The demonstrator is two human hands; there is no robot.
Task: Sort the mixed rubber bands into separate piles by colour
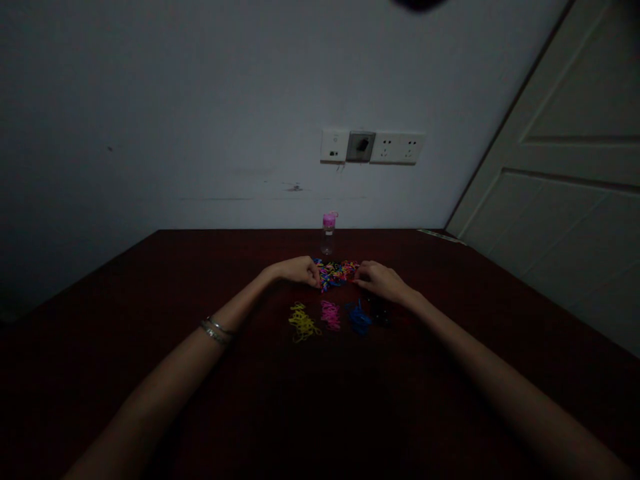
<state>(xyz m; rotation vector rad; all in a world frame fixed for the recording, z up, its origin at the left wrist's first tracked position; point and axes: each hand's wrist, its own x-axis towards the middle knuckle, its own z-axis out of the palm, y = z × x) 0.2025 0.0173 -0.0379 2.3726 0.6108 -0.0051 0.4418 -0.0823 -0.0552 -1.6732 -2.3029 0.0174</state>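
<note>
A loose pile of mixed-colour rubber bands (pixel 334 272) lies on the dark red table between my two hands. My left hand (pixel 300 271) rests at the pile's left edge, its fingers curled closed; whatever may be in them is hidden. At the right edge, my right hand (pixel 384 280) has its fingers pinched together, with a bit of red band at the tips. Nearer to me, sorted heaps sit in a row: yellow bands (pixel 303 323), pink bands (pixel 331 315), blue bands (pixel 359 319) and black bands (pixel 381 312), the last partly in shadow by my right wrist.
Behind the pile stands a small clear bottle (pixel 327 241) with a pink cap. The table (pixel 225 250) meets a pale wall carrying socket plates (pixel 397 148). A panelled door (pixel 565 173) borders the right side. The light is dim.
</note>
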